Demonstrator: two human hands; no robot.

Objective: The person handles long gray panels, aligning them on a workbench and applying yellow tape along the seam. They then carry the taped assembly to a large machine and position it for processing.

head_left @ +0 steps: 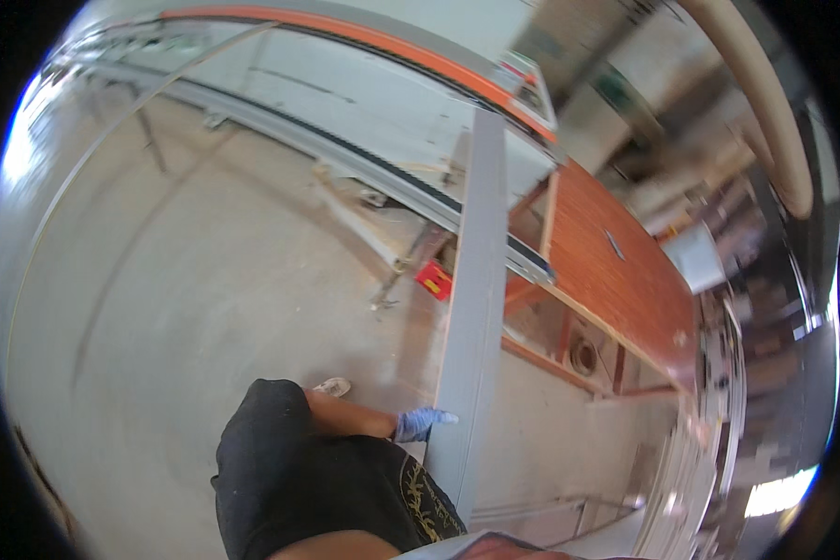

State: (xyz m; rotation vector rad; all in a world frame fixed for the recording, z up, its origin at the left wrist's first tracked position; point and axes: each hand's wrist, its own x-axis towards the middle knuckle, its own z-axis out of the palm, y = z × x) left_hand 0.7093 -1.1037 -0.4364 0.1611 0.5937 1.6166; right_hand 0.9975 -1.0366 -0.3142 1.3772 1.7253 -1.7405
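Observation:
A long, narrow grey board [476, 308] stretches from close to my body up across the machine's rail. My left hand [425, 423], in a blue and white glove, grips the board's left edge near its close end. The thumb lies over the top face, while the fingers are mostly hidden at or under the edge. At its far end the board lies over the long machine bed [373, 103]. My right hand is out of sight.
Right of the board stands a table with a reddish-brown top [616, 261] on a wooden frame. A red box [434, 279] sits beneath the grey rail [317, 140]. Stacked pale strips [677, 476] lie at the lower right. A thick beige hose [765, 103] hangs at the upper right.

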